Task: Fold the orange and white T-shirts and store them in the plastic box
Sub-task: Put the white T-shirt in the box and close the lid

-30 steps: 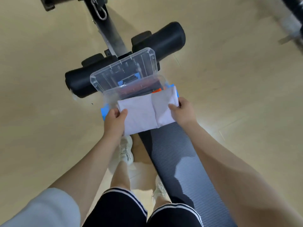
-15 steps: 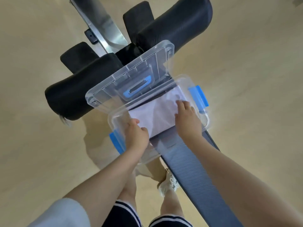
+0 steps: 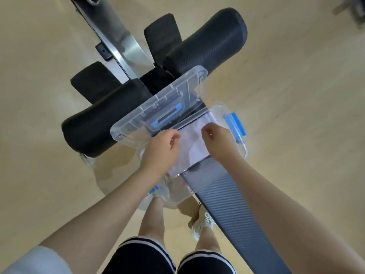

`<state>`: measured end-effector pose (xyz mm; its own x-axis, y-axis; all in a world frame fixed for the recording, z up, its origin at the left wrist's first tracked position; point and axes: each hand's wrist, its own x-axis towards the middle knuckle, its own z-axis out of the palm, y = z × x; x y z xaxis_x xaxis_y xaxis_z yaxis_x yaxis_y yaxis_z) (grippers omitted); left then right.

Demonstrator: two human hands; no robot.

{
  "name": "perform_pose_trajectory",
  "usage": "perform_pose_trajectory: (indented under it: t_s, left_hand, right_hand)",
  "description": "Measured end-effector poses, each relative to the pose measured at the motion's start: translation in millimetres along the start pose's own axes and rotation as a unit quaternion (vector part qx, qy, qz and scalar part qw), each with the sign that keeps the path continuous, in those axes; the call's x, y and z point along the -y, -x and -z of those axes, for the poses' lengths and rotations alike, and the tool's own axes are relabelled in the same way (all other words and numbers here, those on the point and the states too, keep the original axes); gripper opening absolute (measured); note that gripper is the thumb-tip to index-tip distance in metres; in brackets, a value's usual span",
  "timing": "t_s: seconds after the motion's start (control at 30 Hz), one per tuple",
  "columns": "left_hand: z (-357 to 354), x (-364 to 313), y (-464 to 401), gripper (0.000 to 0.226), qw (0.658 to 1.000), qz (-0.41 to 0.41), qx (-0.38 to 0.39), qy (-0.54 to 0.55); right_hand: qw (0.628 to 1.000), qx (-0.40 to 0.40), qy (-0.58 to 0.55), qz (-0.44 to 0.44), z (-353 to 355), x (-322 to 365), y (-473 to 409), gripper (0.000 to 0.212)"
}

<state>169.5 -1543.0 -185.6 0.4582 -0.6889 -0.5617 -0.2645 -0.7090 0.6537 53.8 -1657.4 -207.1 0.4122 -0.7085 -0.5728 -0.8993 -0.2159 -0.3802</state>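
hands hover over the clear plastic box [image 3: 242, 149], which sits on the grey padded desk [image 3: 223, 196]. left hand [image 3: 161, 149] has its fingers curled inward above the box's near left side, right hand [image 3: 217, 139] likewise curled; whether either pinches the cloth i cannot tell. white t-shirt [image 3: 192, 139] lies folded inside the box between the hands. clear lid [image 3: 158, 107] with a blue handle stands tilted just behind the box, against black foam rollers [image 3: 205, 46].
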Motion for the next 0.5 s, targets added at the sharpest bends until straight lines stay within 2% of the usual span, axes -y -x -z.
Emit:
perform_pose_trajectory:
  t_s: [0.1, 0.17, 0.23, 0.33, 0.4, 0.5]
  left_hand:
    - [49, -12, -2, 0.026, 0.975, -0.153, -0.131, -0.097]
    - [68, -9, -16, 0.031, 0.951, -0.175, -0.176, -0.185]
    - [78, -8, -31, 0.038, 0.956, -0.124, -0.134, -0.229]
    - [80, -6, -49, 0.041, 0.969, -0.034, -0.01, -0.246]
    - [80, -7, -54, 0.039, 0.972, -0.023, 0.042, -0.23]
    - [79, -14, -53, 0.035, 0.975, -0.03, 0.059, -0.21]
  right_hand:
    - [0.995, 0.02, -0.099, -0.015, 21, 30, 6, 0.024]
    - [0.987, 0.033, -0.157, -0.018, 30, 48, 8, 0.022]
    - [0.979, 0.034, -0.201, -0.022, 33, 61, 9, 0.02]
    - [0.979, 0.035, -0.202, -0.013, 34, 70, 13, 0.019]
    - [0.977, 0.032, -0.209, -0.006, 35, 68, 17, 0.019]
    - [0.968, 0.024, -0.251, -0.021, 35, 57, 24, 0.018]
